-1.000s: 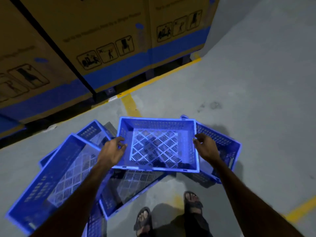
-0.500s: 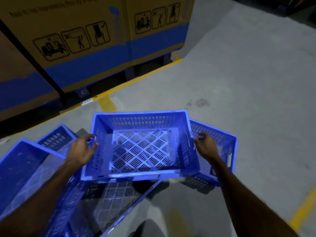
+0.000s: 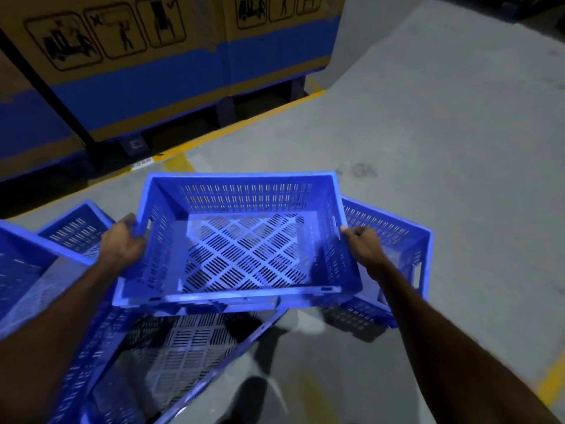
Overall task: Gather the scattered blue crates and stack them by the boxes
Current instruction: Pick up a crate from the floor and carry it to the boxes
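An empty blue crate [image 3: 244,191] with a slotted floor is held level above the ground, mouth up. My left hand [image 3: 122,246] grips its left rim and my right hand [image 3: 363,246] grips its right rim. Below and around it lie other blue crates: one tilted under it [image 3: 159,362], one at the far left [image 3: 21,270], one behind my left hand [image 3: 73,231], and one to the right [image 3: 397,237]. The cardboard boxes [image 3: 153,65] with blue bands stand ahead at the upper left.
A yellow floor line [image 3: 244,123] runs along the foot of the boxes, which sit on dark pallets [image 3: 134,145]. Bare grey concrete floor [image 3: 443,148] spreads to the right and ahead. Another yellow line [image 3: 550,384] crosses the lower right corner.
The held crate has risen off the pile and come level, closer to me. My view has shifted toward the boxes, and my feet have left the frame.
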Available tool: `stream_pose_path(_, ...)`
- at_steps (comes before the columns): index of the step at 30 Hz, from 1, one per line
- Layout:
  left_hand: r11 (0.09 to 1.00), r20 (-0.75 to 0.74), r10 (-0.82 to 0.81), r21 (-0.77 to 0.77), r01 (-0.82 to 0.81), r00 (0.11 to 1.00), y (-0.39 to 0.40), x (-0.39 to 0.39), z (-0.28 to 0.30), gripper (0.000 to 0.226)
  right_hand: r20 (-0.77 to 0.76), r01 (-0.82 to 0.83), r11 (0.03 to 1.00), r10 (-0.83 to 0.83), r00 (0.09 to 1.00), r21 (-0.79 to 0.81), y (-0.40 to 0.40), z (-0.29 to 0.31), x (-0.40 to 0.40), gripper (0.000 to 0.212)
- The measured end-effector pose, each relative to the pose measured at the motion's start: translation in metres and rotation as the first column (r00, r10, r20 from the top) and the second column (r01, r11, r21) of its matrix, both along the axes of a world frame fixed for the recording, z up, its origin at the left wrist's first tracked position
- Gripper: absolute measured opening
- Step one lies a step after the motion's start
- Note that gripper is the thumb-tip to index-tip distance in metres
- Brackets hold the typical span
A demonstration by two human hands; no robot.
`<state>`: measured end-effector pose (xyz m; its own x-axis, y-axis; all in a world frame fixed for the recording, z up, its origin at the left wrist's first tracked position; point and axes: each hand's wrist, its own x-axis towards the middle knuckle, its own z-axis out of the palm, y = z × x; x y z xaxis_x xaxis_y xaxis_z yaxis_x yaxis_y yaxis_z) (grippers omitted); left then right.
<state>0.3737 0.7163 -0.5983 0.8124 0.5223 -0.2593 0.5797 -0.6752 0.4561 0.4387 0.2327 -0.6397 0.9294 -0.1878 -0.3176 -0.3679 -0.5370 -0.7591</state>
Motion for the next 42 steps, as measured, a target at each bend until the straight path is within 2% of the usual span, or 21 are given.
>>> stream_pose_path(3, 0.990, 0.038, 0.096, -0.111, -0.091, 0.995, -0.005, -0.003, 0.013, 0.039, 0.010, 0.048, 0.998, -0.048, 0.999, 0.051, 0.004, 0.012, 0.007, 0.058)
stream_pose_path(6, 0.980, 0.042, 0.149, -0.142, -0.141, 0.988, -0.004, 0.005, 0.046, 0.037, 0.067, 0.074, 0.994, -0.079, 0.995, 0.076, 0.003, 0.049, 0.020, 0.054)
stream_pose_path(13, 0.975, 0.156, 0.138, -0.197, -0.106, 0.978, -0.014, 0.033, 0.179, 0.014, 0.087, 0.127, 0.992, -0.127, 0.988, 0.011, -0.009, 0.191, 0.044, 0.049)
stream_pose_path(18, 0.966, 0.249, 0.116, -0.253, -0.051, 0.961, -0.017, 0.050, 0.290, 0.013, 0.128, 0.181, 0.983, -0.185, 0.974, 0.041, -0.023, 0.308, 0.044, 0.045)
stream_pose_path(20, 0.964, 0.287, 0.084, -0.267, -0.004, 0.954, -0.024, 0.052, 0.334, 0.010, 0.135, 0.215, 0.975, -0.220, 0.966, 0.049, -0.032, 0.354, 0.037, 0.044)
stream_pose_path(24, 0.957, 0.330, -0.048, -0.255, 0.138, 0.943, -0.026, 0.069, 0.405, 0.022, 0.131, 0.303, 0.951, -0.308, 0.942, 0.058, -0.057, 0.441, 0.020, 0.044)
stream_pose_path(29, 0.922, 0.387, -0.169, -0.263, 0.284, 0.907, -0.076, 0.085, 0.506, 0.026, 0.144, 0.419, 0.905, -0.426, 0.893, 0.075, -0.098, 0.535, -0.009, 0.043)
stream_pose_path(32, 0.893, 0.405, -0.235, -0.268, 0.361, 0.883, -0.099, 0.107, 0.544, 0.029, 0.152, 0.486, 0.868, -0.497, 0.854, 0.107, -0.123, 0.582, -0.035, 0.043)
stream_pose_path(38, 0.789, 0.484, -0.356, -0.303, 0.535, 0.799, -0.187, 0.129, 0.628, 0.027, 0.177, 0.635, 0.752, -0.659, 0.731, 0.177, -0.182, 0.650, -0.095, 0.046)
stream_pose_path(42, 0.676, 0.528, -0.439, -0.340, 0.654, 0.727, -0.261, 0.125, 0.671, 0.027, 0.186, 0.706, 0.671, -0.741, 0.645, 0.225, -0.231, 0.678, -0.145, 0.048)
